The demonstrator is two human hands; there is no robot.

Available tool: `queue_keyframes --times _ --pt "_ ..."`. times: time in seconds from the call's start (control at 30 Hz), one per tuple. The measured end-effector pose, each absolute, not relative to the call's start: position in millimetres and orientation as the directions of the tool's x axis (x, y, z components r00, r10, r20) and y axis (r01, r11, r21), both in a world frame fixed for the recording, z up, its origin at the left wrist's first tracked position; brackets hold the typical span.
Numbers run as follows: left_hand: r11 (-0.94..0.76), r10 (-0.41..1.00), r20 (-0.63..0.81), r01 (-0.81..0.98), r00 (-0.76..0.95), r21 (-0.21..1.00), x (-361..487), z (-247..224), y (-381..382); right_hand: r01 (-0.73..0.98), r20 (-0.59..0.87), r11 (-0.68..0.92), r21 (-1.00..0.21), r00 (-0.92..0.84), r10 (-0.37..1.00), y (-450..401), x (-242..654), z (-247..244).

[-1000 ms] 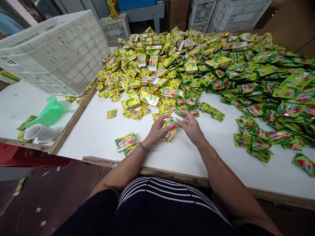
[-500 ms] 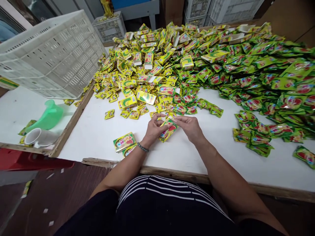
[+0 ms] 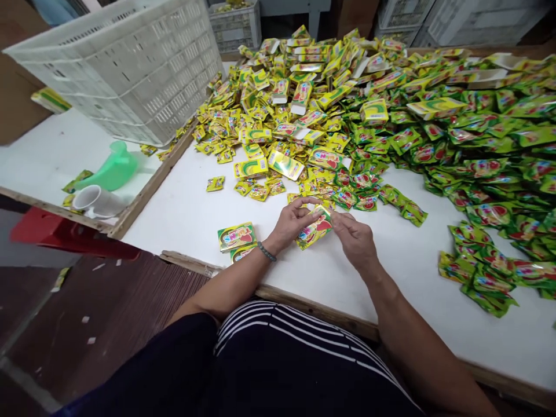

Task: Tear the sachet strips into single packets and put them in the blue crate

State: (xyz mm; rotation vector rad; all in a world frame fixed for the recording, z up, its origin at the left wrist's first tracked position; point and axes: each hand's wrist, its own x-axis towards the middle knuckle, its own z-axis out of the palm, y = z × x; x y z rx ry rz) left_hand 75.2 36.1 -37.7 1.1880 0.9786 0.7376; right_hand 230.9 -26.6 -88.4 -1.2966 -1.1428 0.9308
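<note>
Between my two hands is a small green and yellow candy box (image 3: 313, 231) with a printed front, held tilted just above the white tabletop. My left hand (image 3: 295, 223) grips its left side, thumb lying across the front. At the upper right end, the fingers of my right hand (image 3: 351, 231) pinch the box's edge; whether that end flap is closed I cannot tell. To the left, two similar boxes (image 3: 237, 236) lie together, one partly hidden behind my left wrist. Just beyond my hands are small yellow sachets (image 3: 259, 192) and green sachets (image 3: 365, 180).
A large heap of yellow boxes and sachets (image 3: 299, 95) covers the back, with green sachet strips (image 3: 490, 168) to the right. A white plastic crate (image 3: 143, 69), green scoop (image 3: 110, 168) and white mug (image 3: 98, 201) stand left, behind a wooden strip (image 3: 152, 179). A red stool (image 3: 73, 231) is below.
The camera view has turned, so the scene sits further right and the crate shows more. Both hands keep hold of the same box, with only slight finger movement.
</note>
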Motion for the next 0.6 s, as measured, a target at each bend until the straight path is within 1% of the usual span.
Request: queue_keyframes --times 0.07,0.1,0.27,0.37,0.47,0.6 --pt "0.244 0.861 -0.229 0.027 0.453 0.97 72.4 -34.3 36.8 0.219 0.221 0.176 -0.96 0.206 0.953 -28.1 224.5 -83.4" --pt "0.249 0.85 -0.234 0.03 0.473 0.968 71.1 -33.1 37.1 0.255 0.248 0.195 -0.947 0.195 0.949 -28.3 221.1 -81.6" --pt "0.265 0.859 -0.239 0.006 0.453 0.964 71.3 -34.0 35.7 0.369 0.293 0.186 -0.91 0.258 0.921 -28.3 203.4 -79.7" --pt "0.225 0.892 -0.216 0.024 0.396 0.974 74.3 -31.6 34.4 0.352 0.278 0.173 -0.92 0.272 0.921 -30.4 197.7 -81.6" --pt "0.166 0.896 -0.224 0.179 0.383 0.97 68.9 -11.6 39.6 0.288 0.234 0.165 -0.943 0.225 0.946 -33.3 199.1 -83.2" --pt "0.044 0.902 -0.213 0.41 0.376 0.911 32.2 37.9 52.2 0.253 0.24 0.197 -0.947 0.154 0.958 -37.9 205.1 -80.1"
